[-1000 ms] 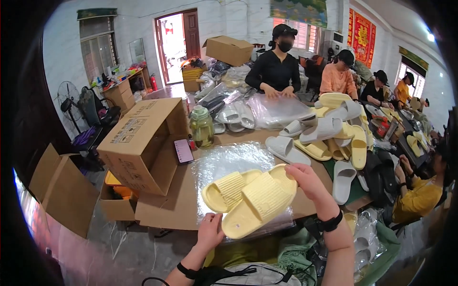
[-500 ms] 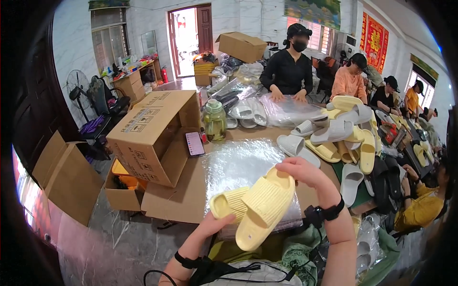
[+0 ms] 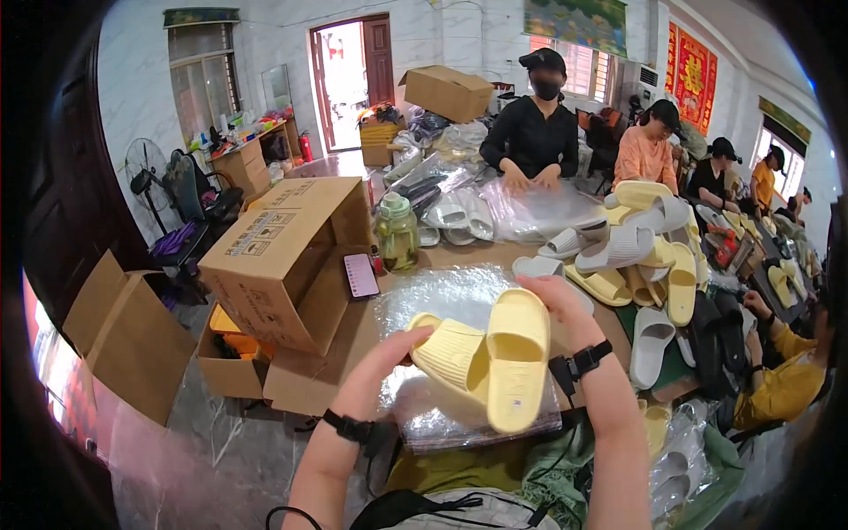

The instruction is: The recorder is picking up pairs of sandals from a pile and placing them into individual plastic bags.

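Filling the centre left of the frame, a cardboard box (image 3: 265, 265) lies on its side. Clear plastic sheeting (image 3: 450, 420) spreads at lower centre. In front of it, the left hand (image 3: 397, 347) grips one yellow slipper (image 3: 446, 353), the right hand (image 3: 561, 305) its yellow mate (image 3: 518, 349), both by their upper ends. Near centre stand a glass jar (image 3: 397, 234) and, lower left of it, a phone (image 3: 360, 276).

The left hand (image 3: 399, 348) rose to the ten-o'clock end of the left yellow slipper (image 3: 450, 353), now slanted toward four; the right yellow slipper (image 3: 518, 353) swung its lower end from seven o'clock to six.
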Available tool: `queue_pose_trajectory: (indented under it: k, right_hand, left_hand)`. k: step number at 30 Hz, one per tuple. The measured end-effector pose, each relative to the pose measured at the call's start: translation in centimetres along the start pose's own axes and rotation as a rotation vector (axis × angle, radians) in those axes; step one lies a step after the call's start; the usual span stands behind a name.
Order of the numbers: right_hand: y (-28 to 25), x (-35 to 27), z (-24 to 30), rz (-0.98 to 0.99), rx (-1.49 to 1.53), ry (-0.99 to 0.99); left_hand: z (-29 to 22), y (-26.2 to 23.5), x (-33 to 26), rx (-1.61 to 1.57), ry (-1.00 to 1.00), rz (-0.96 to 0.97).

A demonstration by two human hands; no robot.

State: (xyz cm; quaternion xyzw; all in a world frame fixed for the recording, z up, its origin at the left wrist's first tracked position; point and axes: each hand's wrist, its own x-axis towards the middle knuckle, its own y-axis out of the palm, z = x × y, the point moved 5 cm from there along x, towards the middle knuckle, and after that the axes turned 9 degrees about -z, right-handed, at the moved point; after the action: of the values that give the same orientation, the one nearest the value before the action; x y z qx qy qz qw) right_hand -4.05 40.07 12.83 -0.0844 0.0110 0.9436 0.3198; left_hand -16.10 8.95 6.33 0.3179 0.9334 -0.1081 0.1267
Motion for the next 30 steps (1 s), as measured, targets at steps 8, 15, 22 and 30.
queue_pose_trajectory:
  k: [8, 15, 22, 30]
  right_hand:
    - [1.2, -6.9, -1.6, -0.219, -0.638, -0.470]
    - [-0.3, -8.6, -9.3, -0.293, -1.016, -0.530]
    - [0.6, -8.8, -2.3, -0.410, -0.830, -0.852]
    - [0.7, -3.9, -6.7, -0.553, -0.786, -0.749]
  left_hand:
    - [4.5, 0.1, 4.0, -0.015, 0.090, -0.123]
    - [4.0, 2.1, 3.7, -0.162, 0.017, -0.170]
    - [4.7, 0.9, 3.3, -0.107, 0.029, -0.191]
    - [4.2, 1.3, 2.6, -0.004, 0.013, -0.136]
